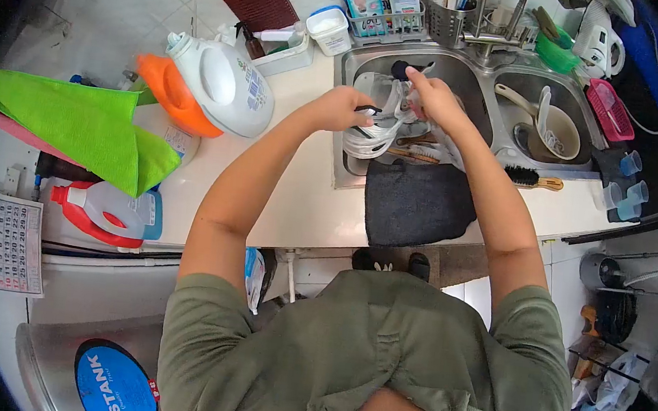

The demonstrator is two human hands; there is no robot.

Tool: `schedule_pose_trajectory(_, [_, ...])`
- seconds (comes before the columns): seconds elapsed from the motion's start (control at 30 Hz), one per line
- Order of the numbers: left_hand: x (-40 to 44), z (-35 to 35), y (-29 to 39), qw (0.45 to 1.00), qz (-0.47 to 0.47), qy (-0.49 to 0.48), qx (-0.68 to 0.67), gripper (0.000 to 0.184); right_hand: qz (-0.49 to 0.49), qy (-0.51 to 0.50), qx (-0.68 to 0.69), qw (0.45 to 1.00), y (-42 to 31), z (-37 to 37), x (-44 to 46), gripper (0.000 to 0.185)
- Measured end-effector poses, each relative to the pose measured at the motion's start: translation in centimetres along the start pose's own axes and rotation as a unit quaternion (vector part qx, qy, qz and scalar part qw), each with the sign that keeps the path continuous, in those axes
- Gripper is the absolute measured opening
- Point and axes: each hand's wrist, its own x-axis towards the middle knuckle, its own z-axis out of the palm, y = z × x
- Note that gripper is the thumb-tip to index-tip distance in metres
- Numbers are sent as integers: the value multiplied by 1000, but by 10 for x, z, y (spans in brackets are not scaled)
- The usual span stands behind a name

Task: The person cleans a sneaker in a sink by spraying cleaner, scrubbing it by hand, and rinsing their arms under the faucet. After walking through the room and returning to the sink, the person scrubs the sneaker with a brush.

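Over the left sink basin point(476, 81), both hands are closed on a bundle of white strands point(373, 140), perhaps cord or plastic; its exact kind is unclear. My left hand point(344, 110) grips its left side, where a thin black piece sticks out by the fingertips. My right hand point(435, 103) pinches the upper right part, beside a dark rounded piece point(400, 70). Wooden-handled brushes point(417, 152) lie below, partly hidden by the bundle and clear plastic. A dark grey cloth point(418, 204) drapes over the counter's front edge.
Detergent jugs in white point(225, 88) and orange point(173, 95) stand left, near a green cloth point(76, 122). The right basin holds a pan point(562, 129) with a ladle. A black-bristled brush point(533, 178) rests at the sink's front edge. Small blue cups point(630, 209) sit far right.
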Motion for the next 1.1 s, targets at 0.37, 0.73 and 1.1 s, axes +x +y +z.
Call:
schedule_pose_trajectory(0.37, [-15,-7,-7,998,24,52,-28,26,2,110,-77,991,9,-17,26,71])
schedule_pose_trajectory(0.73, [-32,-25,-3,993,72,82,-47,25,3,159,13,987,-8,-23,28,67])
schedule_pose_trajectory(1.1, [-31,-34,-22,972,4,85,-221,25,-25,83,-23,996,-10,14,11,67])
